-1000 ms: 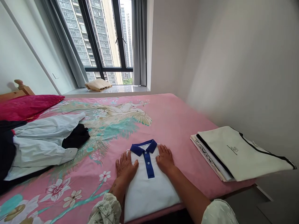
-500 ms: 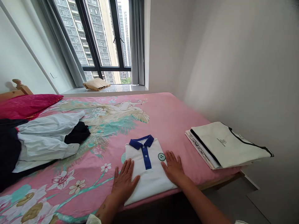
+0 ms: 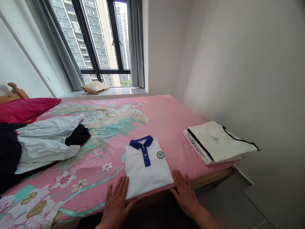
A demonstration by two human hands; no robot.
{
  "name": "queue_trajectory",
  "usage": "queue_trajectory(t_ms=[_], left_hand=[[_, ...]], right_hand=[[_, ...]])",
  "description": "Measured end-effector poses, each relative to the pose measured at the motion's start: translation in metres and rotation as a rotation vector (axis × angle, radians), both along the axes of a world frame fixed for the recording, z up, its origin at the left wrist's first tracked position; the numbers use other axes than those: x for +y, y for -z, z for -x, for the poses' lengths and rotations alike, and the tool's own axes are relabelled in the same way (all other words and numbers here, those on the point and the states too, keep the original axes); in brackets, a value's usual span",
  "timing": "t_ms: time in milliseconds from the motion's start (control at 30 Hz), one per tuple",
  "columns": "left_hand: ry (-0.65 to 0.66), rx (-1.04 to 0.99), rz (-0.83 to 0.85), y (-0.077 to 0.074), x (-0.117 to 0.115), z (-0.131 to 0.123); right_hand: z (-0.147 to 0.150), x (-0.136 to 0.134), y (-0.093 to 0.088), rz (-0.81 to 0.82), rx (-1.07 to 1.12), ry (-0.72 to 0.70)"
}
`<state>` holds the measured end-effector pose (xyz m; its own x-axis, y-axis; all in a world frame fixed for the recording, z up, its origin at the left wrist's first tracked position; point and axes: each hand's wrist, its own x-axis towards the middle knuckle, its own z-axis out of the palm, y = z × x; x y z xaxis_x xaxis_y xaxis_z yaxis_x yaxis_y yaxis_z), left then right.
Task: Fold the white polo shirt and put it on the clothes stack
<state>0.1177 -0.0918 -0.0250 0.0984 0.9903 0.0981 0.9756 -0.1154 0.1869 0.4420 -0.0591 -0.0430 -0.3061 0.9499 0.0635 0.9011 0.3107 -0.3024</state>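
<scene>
A folded white polo shirt (image 3: pixel 147 167) with a blue collar and placket and a round green badge lies flat on the pink bed cover (image 3: pixel 152 117), close to the near bed edge. My left hand (image 3: pixel 116 203) rests open, fingers spread, against the shirt's lower left corner. My right hand (image 3: pixel 184 197) lies open at the lower right corner, its fingertips at the folded edge. Neither hand holds anything.
To the left lie a white shirt (image 3: pixel 45 143), dark clothing (image 3: pixel 78 135) and a crimson pillow (image 3: pixel 26 109). Flat cream and patterned packages (image 3: pixel 214 143) sit at the right, by the wall. A tan bundle (image 3: pixel 95 87) lies on the windowsill.
Both hands have slid back toward me, from the shirt's sides to its near corners. The folded shirt looks unchanged, and the view has drawn back slightly.
</scene>
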Motion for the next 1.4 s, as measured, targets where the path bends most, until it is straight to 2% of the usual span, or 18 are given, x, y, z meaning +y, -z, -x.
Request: queue_trajectory(t_ms=[100,200,267,367,433,500,633,767,833,900,967,1033,1133,1233,1333,1400], left_hand=[[-0.103,-0.159,-0.124,0.008,-0.029,0.0],[-0.237,-0.556,-0.186,0.015,-0.054,-0.023],[-0.313,-0.907,-0.098,0.019,-0.064,-0.044],[-0.373,-1.349,0.112,0.022,-0.07,-0.073],[-0.388,-1.537,0.243,0.022,-0.068,-0.089],[-0.406,-1.67,0.367,0.019,-0.063,-0.102],[-0.417,-1.808,0.527,0.006,-0.049,-0.123],[-0.464,-1.92,0.558,-0.009,-0.036,-0.138],[-0.443,-2.005,0.557,-0.016,-0.031,-0.143],[-0.371,-2.127,0.536,-0.022,-0.03,-0.147],[-0.32,-2.269,0.444,-0.027,-0.03,-0.15],[-0.336,-2.359,0.357,-0.03,-0.032,-0.151],[-0.496,-2.338,0.316,-0.033,-0.037,-0.149],[-0.693,-2.248,0.193,-0.036,-0.044,-0.141],[-0.737,-2.121,0.153,-0.037,-0.055,-0.129],[-0.749,-2.027,0.173,-0.038,-0.068,-0.117]], right_hand=[[-0.009,-0.018,0.008,-0.056,0.139,0.064],[0.003,-0.029,0.01,-0.097,0.454,0.253],[0.016,-0.03,0.006,0.039,0.747,0.403],[0.034,-0.03,-0.006,0.421,1.184,0.564],[0.044,-0.028,-0.015,0.581,1.414,0.602],[0.051,-0.026,-0.022,0.642,1.568,0.622],[0.06,-0.014,-0.029,0.651,1.66,0.719],[0.067,-0.002,-0.037,0.633,1.675,0.737],[0.071,-0.003,-0.044,0.643,1.671,0.727],[0.074,-0.011,-0.05,0.642,1.67,0.66],[0.077,-0.026,-0.052,0.634,1.659,0.548],[0.08,-0.045,-0.047,0.632,1.621,0.452],[0.079,-0.072,-0.034,0.696,1.599,0.346],[0.077,-0.083,-0.027,0.816,1.703,0.181],[0.084,-0.075,-0.029,0.83,1.674,0.146],[0.094,-0.067,-0.031,0.726,1.566,0.163]])
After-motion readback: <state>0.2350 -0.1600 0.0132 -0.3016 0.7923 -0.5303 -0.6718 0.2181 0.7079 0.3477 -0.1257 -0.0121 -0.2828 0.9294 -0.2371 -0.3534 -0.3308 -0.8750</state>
